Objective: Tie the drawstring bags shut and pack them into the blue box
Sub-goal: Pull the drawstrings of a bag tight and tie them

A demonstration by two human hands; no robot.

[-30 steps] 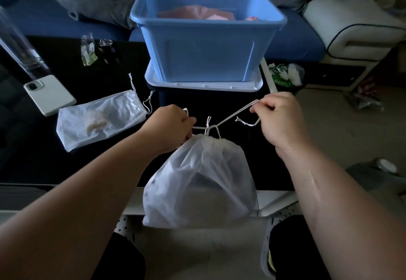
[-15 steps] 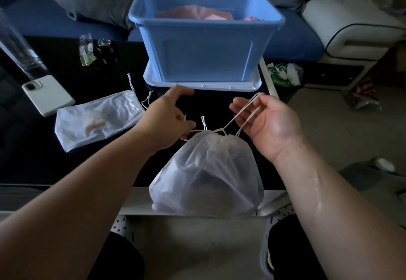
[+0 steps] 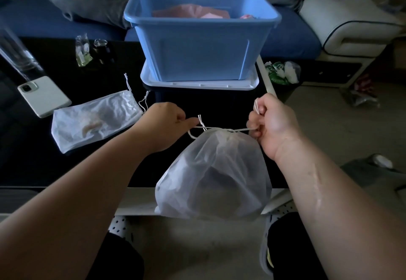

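Note:
A translucent white drawstring bag (image 3: pixel 216 176) with something dark inside hangs at the table's near edge, its mouth gathered closed. White drawstring (image 3: pixel 203 127) runs out both ways from the mouth. My left hand (image 3: pixel 163 123) pinches the left cord end. My right hand (image 3: pixel 271 122) grips the right cord in a fist, the cord taut between the two. A second, flat drawstring bag (image 3: pixel 94 118) lies on the dark table to the left, untouched. The blue box (image 3: pixel 200 36) stands behind on its white lid (image 3: pixel 197 84), with pink things inside.
A white phone (image 3: pixel 44 96) lies at the left on the black table (image 3: pixel 33 159). A small packet (image 3: pixel 82 51) and a dark jar (image 3: pixel 102 49) stand behind it. A blue sofa and a grey cushion are behind the box. A small bin (image 3: pixel 282 72) stands on the floor at the right.
My right hand, open with the cord across its palm half a second ago, has closed into a fist on it. Both hands have pulled apart and the cord has gone taut.

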